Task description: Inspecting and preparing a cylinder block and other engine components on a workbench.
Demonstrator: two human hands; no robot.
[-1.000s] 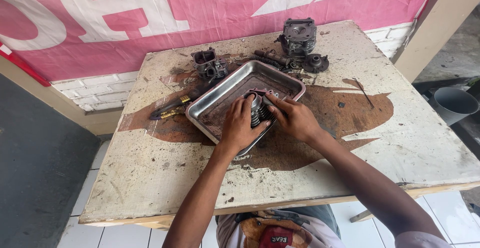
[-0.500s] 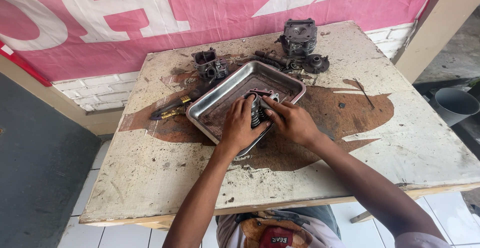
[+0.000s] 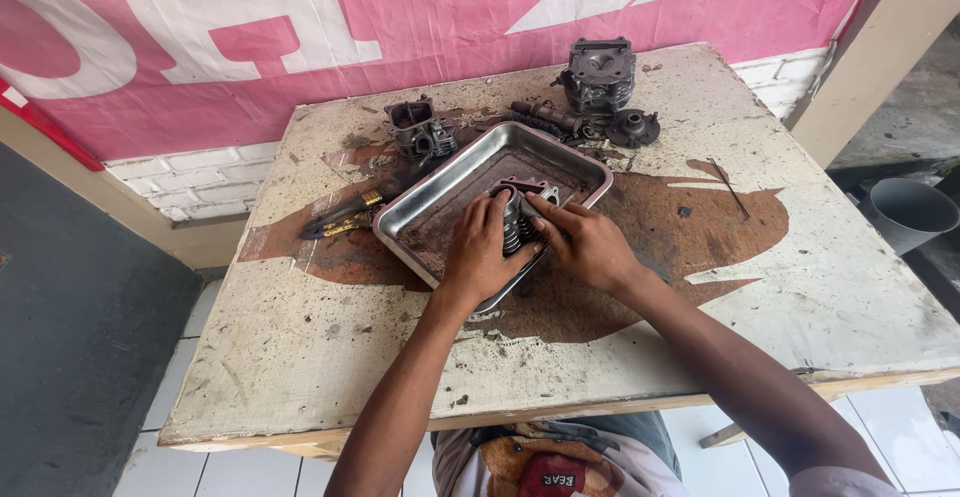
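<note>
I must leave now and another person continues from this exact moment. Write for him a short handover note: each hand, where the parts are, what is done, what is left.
Left hand: grips the small finned grey metal engine part from its left side.
Right hand: holds the same part from the right, fingers on top.
The part sits inside the shallow rectangular steel tray in the middle of the worn white wooden table.
Outside the tray: a dark finned cylinder block and a round dark disc at the far edge, another dark engine piece at the far left, a dark tool with a brass-coloured end left of the tray.
Done: parts are laid out.
Left: the part in hand is still being worked; what exactly, I cannot tell.
</note>
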